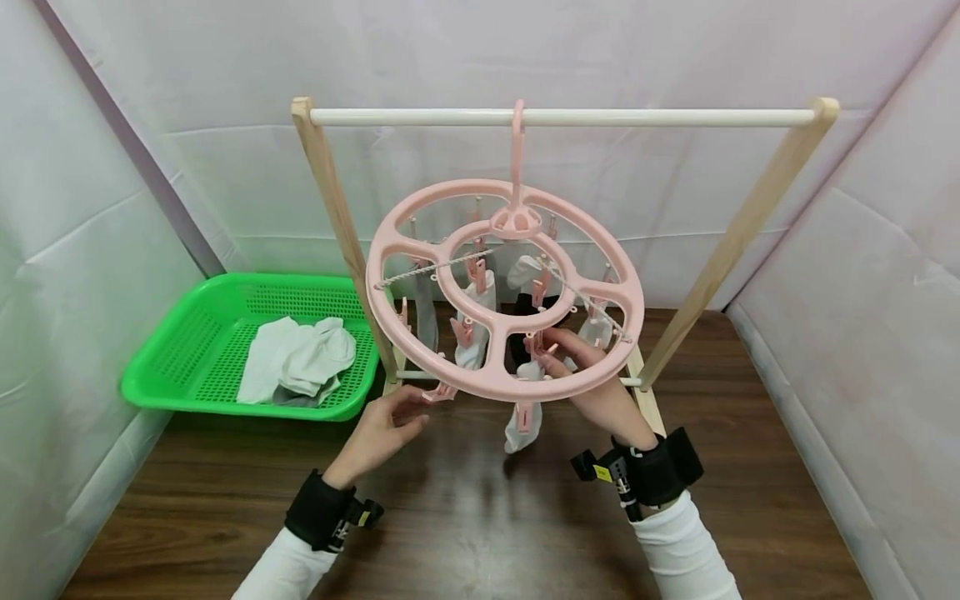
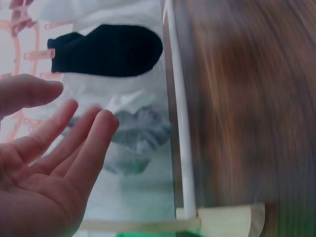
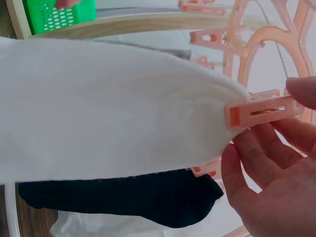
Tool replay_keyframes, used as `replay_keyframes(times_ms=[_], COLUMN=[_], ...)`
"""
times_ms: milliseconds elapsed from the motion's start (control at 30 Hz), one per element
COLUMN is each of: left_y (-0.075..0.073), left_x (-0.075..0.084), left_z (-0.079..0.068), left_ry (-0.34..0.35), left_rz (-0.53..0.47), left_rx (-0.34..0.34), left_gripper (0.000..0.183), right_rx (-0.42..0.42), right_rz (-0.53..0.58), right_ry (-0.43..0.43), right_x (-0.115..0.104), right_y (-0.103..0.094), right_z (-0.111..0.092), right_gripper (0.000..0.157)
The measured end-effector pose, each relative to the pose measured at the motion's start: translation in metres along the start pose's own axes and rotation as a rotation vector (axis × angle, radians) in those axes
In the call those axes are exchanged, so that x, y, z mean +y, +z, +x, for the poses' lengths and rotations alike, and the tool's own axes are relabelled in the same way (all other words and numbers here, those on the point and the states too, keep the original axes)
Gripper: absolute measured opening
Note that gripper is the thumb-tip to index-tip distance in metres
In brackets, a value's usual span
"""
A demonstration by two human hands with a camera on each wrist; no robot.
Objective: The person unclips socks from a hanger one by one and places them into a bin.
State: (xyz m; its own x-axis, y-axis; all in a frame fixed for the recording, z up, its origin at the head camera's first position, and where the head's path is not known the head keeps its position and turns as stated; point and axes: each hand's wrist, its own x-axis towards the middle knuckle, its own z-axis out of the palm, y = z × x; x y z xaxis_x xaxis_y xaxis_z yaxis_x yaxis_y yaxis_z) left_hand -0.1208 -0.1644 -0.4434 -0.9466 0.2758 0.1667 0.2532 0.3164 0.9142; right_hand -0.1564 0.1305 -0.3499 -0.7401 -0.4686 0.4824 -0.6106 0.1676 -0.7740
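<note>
A pink round clip hanger (image 1: 393,225) hangs from a rack's white bar. My right hand (image 1: 603,408) pinches a pink clothespin (image 3: 261,112) on its inner ring, thumb on one side and fingers on the other. That clothespin's tip is on the end of a white sock (image 3: 118,111). Below the outer rim's near left side is my left hand (image 1: 386,429), close to another pink clip (image 1: 440,391); in the left wrist view its fingers (image 2: 91,148) are spread with nothing between them. A black sock (image 3: 123,200) hangs alongside the white one.
To the left, a green basket (image 1: 172,354) holds white cloth items (image 1: 296,354) and something grey. Wooden posts (image 1: 738,242) carry the white bar (image 1: 645,117). Also hanging from the hanger are a grey sock (image 1: 427,312) and several white ones. White curtains surround the dark wooden surface (image 1: 465,533).
</note>
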Motion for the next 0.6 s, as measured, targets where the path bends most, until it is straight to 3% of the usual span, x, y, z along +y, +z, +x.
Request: replay_keyframes(times_ms=[133,267,433,600], left_y=[0.011,0.021,0.038,0.057], left_x=[0.002,0.006,0.015,0.023], left_z=[0.002,0.006,0.017,0.03], left_ry=[-0.017,-0.004,0.078,0.241], left_rz=[-0.103,-0.094,-0.041,-0.071], left_rx=[-0.036,-0.058,-0.098,-0.121], left_gripper=[0.041,0.057,0.071,0.067], right_rx=[0.003,0.022,0.031,0.043], right_rz=[0.02,0.04,0.038,0.072], right_ry=[0.011,0.046,0.064,0.058], right_x=[-0.003,-0.006,-0.009,-0.012], right_y=[0.004,0.007,0.011,0.017], right_z=[-0.001,-0.002,0.0,0.002], right_gripper=[0.032,0.033,0.032,0.03])
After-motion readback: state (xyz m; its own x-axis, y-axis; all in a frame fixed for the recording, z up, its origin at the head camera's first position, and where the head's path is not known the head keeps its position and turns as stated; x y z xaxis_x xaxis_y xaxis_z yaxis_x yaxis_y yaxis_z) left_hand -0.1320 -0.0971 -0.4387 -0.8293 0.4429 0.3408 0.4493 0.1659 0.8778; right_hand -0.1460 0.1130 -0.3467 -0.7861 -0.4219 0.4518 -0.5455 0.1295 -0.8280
